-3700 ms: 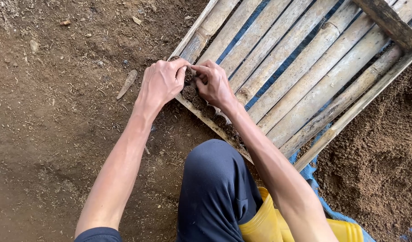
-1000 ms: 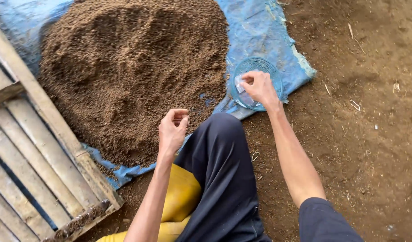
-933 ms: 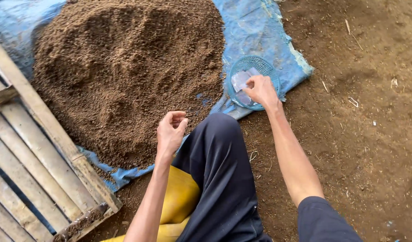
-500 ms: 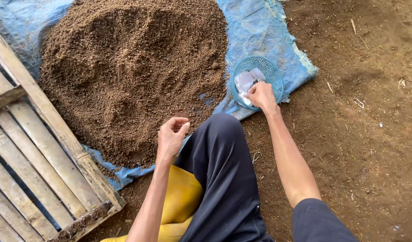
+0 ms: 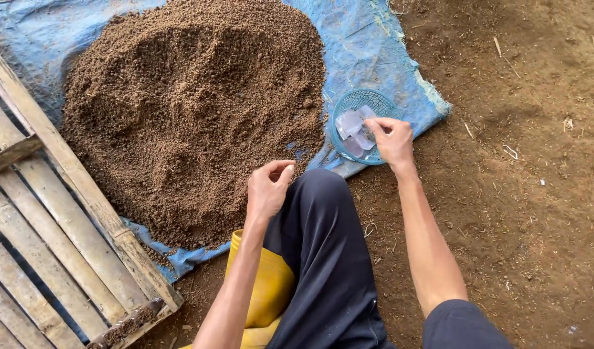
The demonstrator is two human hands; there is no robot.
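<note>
Two bare hands in view from above. Right hand (image 5: pixel 394 139) reaches into a small blue basket (image 5: pixel 361 102) lying on the edge of a blue tarp (image 5: pixel 381 52); its fingers are curled over clear plastic pieces (image 5: pixel 350 123) in the basket, touching them, but whether any piece is actually pinched cannot be told. Left hand (image 5: pixel 268 187) is loosely curled, thumb near fingertips, beside the person's dark-trousered knee (image 5: pixel 316 213); whether it holds something small cannot be told. A brown granular heap (image 5: pixel 187 110) covers most of the tarp, just left of the basket. Bamboo rack (image 5: pixel 45 239) lies at lower left, its edge touching the heap's side. Bare soil (image 5: pixel 523 194) to the right.
</note>
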